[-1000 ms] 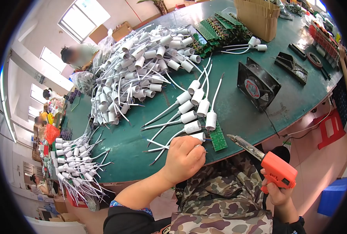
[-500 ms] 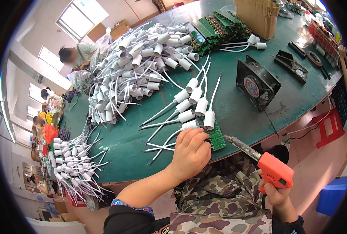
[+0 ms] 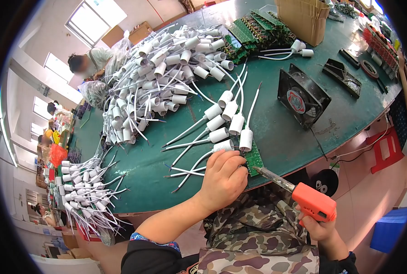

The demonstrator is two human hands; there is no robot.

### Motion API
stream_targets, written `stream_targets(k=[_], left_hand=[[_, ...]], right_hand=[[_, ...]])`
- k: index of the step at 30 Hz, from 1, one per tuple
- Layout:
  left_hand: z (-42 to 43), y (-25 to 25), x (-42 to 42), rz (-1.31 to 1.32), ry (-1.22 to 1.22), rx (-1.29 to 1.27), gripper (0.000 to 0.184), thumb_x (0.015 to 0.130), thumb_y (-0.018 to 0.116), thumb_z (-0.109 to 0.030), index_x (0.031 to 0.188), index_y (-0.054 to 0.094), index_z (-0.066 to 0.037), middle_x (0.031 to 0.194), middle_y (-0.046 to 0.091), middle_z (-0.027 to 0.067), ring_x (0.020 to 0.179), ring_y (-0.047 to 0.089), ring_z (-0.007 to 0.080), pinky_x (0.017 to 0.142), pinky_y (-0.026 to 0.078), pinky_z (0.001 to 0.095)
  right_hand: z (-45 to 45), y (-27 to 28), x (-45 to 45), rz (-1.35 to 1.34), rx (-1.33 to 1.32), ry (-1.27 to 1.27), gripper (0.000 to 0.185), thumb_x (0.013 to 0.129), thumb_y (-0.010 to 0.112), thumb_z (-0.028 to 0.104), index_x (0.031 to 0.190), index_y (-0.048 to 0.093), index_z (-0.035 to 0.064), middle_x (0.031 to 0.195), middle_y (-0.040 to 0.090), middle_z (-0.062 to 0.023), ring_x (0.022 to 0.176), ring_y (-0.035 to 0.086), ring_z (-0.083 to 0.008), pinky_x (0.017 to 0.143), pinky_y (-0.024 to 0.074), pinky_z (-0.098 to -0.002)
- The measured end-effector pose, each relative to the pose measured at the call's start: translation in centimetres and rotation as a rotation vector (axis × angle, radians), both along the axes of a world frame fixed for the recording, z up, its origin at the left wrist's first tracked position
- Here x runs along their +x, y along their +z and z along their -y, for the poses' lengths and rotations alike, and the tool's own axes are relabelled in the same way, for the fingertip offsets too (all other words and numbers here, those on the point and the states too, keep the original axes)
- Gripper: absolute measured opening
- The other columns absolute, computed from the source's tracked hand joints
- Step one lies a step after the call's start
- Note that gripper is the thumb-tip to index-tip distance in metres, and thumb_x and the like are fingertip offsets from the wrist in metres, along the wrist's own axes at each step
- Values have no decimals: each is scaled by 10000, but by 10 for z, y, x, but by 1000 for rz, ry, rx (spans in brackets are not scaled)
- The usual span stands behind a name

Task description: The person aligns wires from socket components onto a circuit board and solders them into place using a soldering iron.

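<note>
My right hand [image 3: 320,226] grips the red handle of a soldering gun [image 3: 314,201]. Its metal tip meets the lower part of a green circuit board [image 3: 255,160] lying near the table's front edge. At the left side of that board, my left hand [image 3: 224,176] has its fingers bent and pressed together; what they pinch is hidden. A white lamp holder [image 3: 222,145] rests right against these fingertips. Several more white lamp holders with wires are lined up along the board, one of them [image 3: 246,139] with its open end over the board.
Behind is a large heap of wired lamp holders [image 3: 160,71], with a second pile [image 3: 87,185] at the left edge. A black fan [image 3: 302,97] stands right of the board. Stacked circuit boards [image 3: 258,32] and a cardboard box [image 3: 301,20] are farther back. Another person [image 3: 93,64] sits across the table.
My right hand has moved left and slightly up, bringing the soldering gun's tip from beside the board onto its lower part. The left hand has stayed almost still.
</note>
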State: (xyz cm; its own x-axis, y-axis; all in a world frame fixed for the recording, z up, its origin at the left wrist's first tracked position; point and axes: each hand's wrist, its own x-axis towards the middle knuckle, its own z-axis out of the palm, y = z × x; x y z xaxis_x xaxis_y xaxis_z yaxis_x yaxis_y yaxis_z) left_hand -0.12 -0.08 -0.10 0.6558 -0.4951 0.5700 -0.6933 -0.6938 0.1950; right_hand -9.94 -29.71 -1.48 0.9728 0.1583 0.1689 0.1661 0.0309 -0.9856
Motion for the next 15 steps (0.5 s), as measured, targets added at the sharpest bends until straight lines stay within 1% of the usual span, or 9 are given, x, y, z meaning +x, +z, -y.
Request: stream_targets(k=[8, 11, 15], left_hand=[[0, 0, 1, -2, -4, 10, 191, 722, 749, -59, 887, 652, -59, 1088, 638, 81, 1130, 600, 305, 1022, 436, 491], [0, 2, 1, 7, -6, 21, 169, 734, 728, -78, 876, 641, -54, 1084, 625, 83, 1137, 583, 289, 1030, 427, 472], [-1, 1, 1, -8, -6, 14, 187, 723, 745, -66, 887, 655, -62, 1086, 639, 80, 1132, 597, 303, 1024, 434, 488]], right_hand=[[0, 0, 6, -5, -5, 106, 349, 785, 710, -14, 1127, 656, -54, 995, 710, -154, 830, 707, -231, 777, 561, -328], [-3, 1, 4, -64, 17, 65, 345, 795, 713, -9, 1132, 659, -58, 994, 711, -154, 819, 707, -225, 776, 560, -324], [-1, -1, 7, 4, -35, 93, 356, 795, 718, -9, 1142, 657, -57, 1004, 713, -147, 828, 708, -217, 780, 561, -323]])
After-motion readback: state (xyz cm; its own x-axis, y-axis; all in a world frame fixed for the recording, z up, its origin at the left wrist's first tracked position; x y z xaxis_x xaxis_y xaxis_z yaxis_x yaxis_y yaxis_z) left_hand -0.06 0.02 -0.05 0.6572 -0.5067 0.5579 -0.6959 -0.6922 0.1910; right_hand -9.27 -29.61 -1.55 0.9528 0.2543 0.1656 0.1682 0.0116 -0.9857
